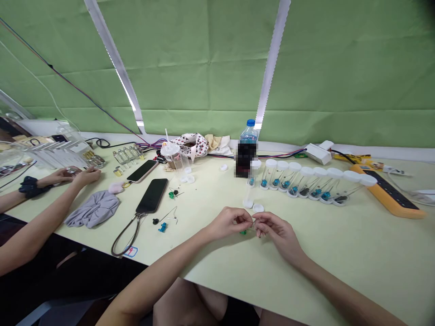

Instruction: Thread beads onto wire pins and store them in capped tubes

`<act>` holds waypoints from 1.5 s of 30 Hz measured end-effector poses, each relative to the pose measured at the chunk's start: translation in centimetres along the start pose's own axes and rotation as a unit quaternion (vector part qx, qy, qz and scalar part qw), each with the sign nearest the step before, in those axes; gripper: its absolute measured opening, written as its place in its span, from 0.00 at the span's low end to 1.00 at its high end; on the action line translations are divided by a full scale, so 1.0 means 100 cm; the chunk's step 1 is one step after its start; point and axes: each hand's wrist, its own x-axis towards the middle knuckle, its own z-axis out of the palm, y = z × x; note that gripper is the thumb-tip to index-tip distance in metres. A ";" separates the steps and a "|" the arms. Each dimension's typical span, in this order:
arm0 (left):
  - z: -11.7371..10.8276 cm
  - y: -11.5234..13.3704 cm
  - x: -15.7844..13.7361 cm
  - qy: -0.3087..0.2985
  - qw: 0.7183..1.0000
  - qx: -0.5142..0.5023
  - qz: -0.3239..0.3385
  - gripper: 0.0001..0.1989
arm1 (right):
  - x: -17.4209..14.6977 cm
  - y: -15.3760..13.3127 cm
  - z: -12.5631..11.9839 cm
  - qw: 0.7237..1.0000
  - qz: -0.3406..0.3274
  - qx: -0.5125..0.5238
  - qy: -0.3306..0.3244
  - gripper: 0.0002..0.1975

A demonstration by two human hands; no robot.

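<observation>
My left hand [230,223] and my right hand [277,230] meet at the fingertips just above the table, both closed in a pinch. What they pinch is tiny and mostly covered by the fingers. Just below the left fingertips shows a small green piece [243,232]; whether it is held or lies on the table I cannot tell. Behind the hands are a clear tube with a white base [248,203] and a round white cap [258,208]. To the left lie a small blue piece [162,227], a black knob-like piece [155,221] and thin bent wires [172,214].
Several white-capped clear tubes [294,167] with blue or dark pieces and wires stand in a row at right, by an orange power strip [390,194]. A bottle [249,131], a drink cup [171,156] and two phones [152,195] are farther left. A co-worker's hands [83,175] handle something small.
</observation>
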 end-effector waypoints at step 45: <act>-0.013 -0.026 0.008 0.117 0.972 0.203 -0.017 0.11 | 0.005 0.003 -0.009 0.986 0.014 -0.060 0.153 0.15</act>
